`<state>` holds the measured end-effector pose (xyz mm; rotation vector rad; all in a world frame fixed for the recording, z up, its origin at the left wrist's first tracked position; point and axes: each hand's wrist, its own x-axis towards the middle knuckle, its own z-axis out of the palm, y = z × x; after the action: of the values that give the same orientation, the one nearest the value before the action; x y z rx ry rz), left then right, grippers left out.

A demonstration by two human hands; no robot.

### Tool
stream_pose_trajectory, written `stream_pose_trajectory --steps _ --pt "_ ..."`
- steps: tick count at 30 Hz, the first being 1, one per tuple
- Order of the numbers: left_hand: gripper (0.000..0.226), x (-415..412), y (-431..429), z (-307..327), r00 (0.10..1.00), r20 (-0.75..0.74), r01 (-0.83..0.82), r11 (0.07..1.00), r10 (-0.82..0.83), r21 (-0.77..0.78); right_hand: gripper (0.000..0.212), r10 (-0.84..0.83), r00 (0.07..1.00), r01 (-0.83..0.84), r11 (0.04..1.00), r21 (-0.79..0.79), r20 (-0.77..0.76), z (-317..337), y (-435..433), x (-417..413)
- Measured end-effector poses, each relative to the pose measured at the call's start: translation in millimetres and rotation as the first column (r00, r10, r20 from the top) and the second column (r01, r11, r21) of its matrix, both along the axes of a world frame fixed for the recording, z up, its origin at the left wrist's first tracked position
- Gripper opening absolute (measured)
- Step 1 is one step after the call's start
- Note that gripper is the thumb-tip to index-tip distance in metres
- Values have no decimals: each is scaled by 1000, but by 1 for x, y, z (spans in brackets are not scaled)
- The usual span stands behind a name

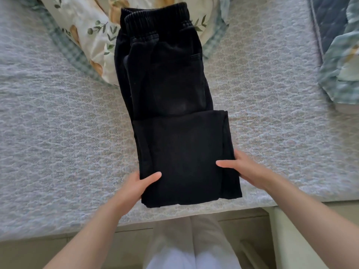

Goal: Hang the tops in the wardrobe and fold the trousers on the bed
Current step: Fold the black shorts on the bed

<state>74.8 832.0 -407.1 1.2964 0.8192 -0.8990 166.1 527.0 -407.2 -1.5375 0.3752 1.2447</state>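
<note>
Left hand [136, 188] and right hand [247, 169] clasp the doubled end of the trousers [174, 113] on the bed [58, 133], thumbs on top; beyond the grip the waistband overlaps a pillow [87, 35], so folding may skew.

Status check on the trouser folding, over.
Gripping the near folded end: left hand, right hand. The black trousers lie partly folded on the bed. Waistband overlaps the pillow.
</note>
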Motion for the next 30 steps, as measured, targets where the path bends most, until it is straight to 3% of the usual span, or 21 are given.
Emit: stream_pose_trajectory --steps 3,7,12,14,16,18,20,24,26,27,28,30 --pt "25 -16 -6 8 998 -54 36 999 -36 -9 51 45 998 -44 999 16 -41 3 -6 -19" --pt "25 -34 -9 10 994 -107 -16 1000 15 -6 36 111 994 -111 990 -84 -14 6 -14 -46" --pt "22 -41 -16 -7 982 -142 169 925 -127 340 29 295 955 -285 920 -269 -4 -13 -22 -68" --pt "36 -30 -23 -7 968 -166 249 817 -189 520 24 197 980 -194 946 -259 -16 -14 -21 -62" --pt "67 -16 -32 -4 944 -123 287 577 -306 765 28 53 999 -53 963 -263 -5 -11 -20 -51" --pt "77 8 -46 3 878 24 175 368 -477 913 35 -16 1000 22 963 -269 25 -8 -17 -37" --pt "68 36 -64 5 786 127 76 297 -606 952 35 -80 996 88 974 -207 44 -5 -11 -26" --pt "79 80 -95 0 602 89 -3 110 -793 994 46 -20 984 46 989 -144 178 2 3 -23" --pt "92 99 -105 4 417 63 110 120 -907 987 57 45 966 -6 989 -149 256 1 6 -33" --pt "101 108 -110 5 345 95 234 183 -934 955 62 73 955 -29 987 -156 287 1 7 -38" --pt "109 117 -114 7 321 147 392 273 -936 879 65 99 947 -52 986 -160 304 4 7 -42" --pt "114 130 -115 15 361 201 638 399 -911 658 59 111 945 -77 990 -119 307 7 4 -45"
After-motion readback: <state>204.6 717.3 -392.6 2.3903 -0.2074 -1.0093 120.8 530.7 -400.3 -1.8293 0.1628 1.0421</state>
